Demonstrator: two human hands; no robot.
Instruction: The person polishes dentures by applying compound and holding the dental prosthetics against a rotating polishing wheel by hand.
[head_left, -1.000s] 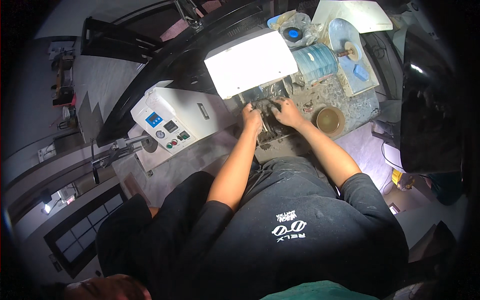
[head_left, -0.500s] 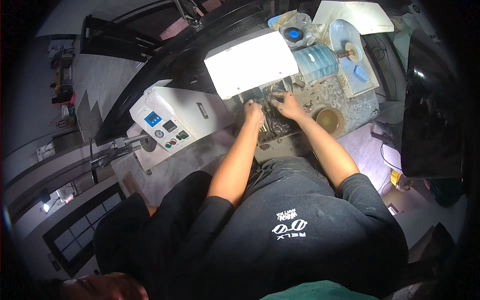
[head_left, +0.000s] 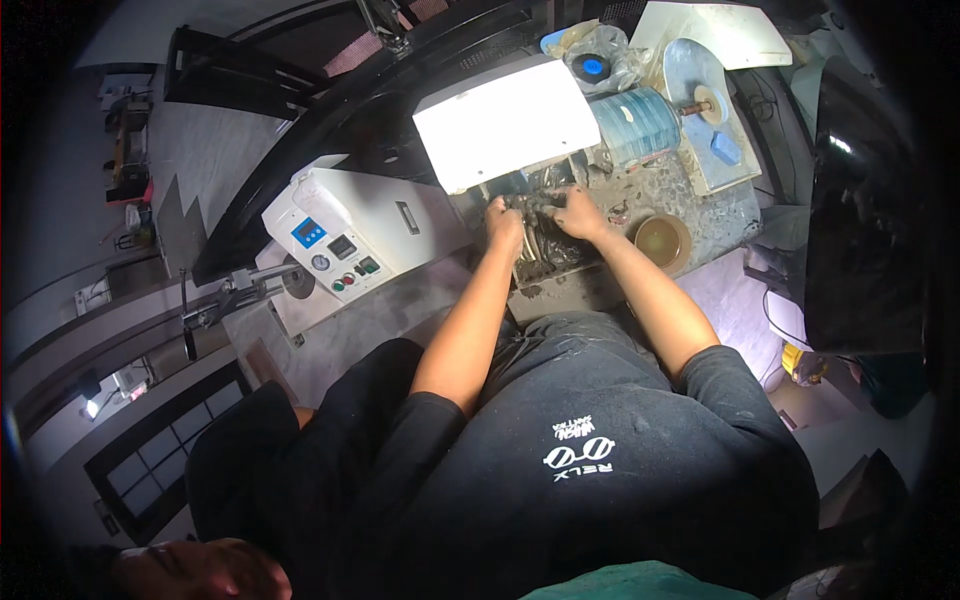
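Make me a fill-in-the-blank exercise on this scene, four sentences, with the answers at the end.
1. The round bowl stands to the ____ of the right hand.
2. The control box with dials and buttons stands to the ____ of the left hand.
3. The colour of the hood just beyond both hands is ____.
4. The colour of the small block toward the upper right is ____.

Missing words: right; left; white; blue.

floor [head_left: 222,135]: pale, streaked | lower left: dark-framed gridded panel [head_left: 166,452], bright light [head_left: 92,408] near
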